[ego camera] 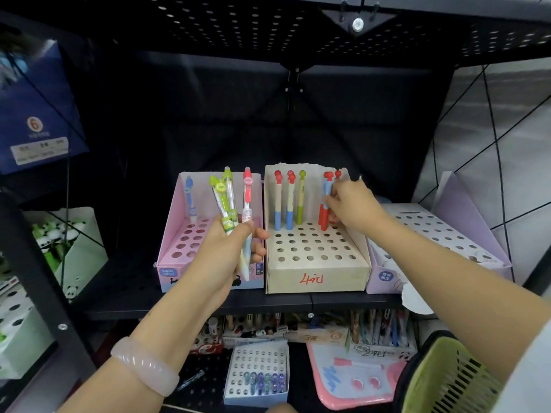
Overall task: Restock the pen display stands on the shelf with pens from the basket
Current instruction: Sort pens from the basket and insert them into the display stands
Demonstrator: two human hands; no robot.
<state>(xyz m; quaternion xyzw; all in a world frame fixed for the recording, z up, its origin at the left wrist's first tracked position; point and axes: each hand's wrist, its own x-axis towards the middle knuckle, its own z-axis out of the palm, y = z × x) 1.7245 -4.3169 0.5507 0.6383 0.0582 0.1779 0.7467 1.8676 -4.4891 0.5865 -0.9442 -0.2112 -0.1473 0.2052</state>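
A black metal shelf (134, 281) with a perforated back holds three cardboard pen stands side by side, their holed decks sloping toward the camera. The beige stand (316, 263), at centre and marked in red on its front, carries three pens upright in its back row: two with red caps (278, 201) and blue lower barrels, and one green pen (301, 198). The pink stand (176, 248), touching it on the left, has a single blue pen (190, 198) standing in a rear hole. The lilac stand (441, 231) on the right shows only open holes.

The right hand (351, 207) reaches over the beige stand's rear right corner, fingers curled round a red pen (326, 204) with a blue upper barrel, its tip at a back-row hole; whether the tip is seated cannot be told. A second red cap shows just behind it.

The left hand (229, 251), in front of the pink stand, grips a fanned bunch of pens (235, 210), two green-capped and one coral-capped, caps pointing up, thumb and fingers closed round their lower barrels. A pale pink bangle (146, 365) sits on that wrist.

A yellow-green basket (447, 380) stands at lower right, beneath the right forearm; its contents are not visible. More pen boxes fill the shelf below.
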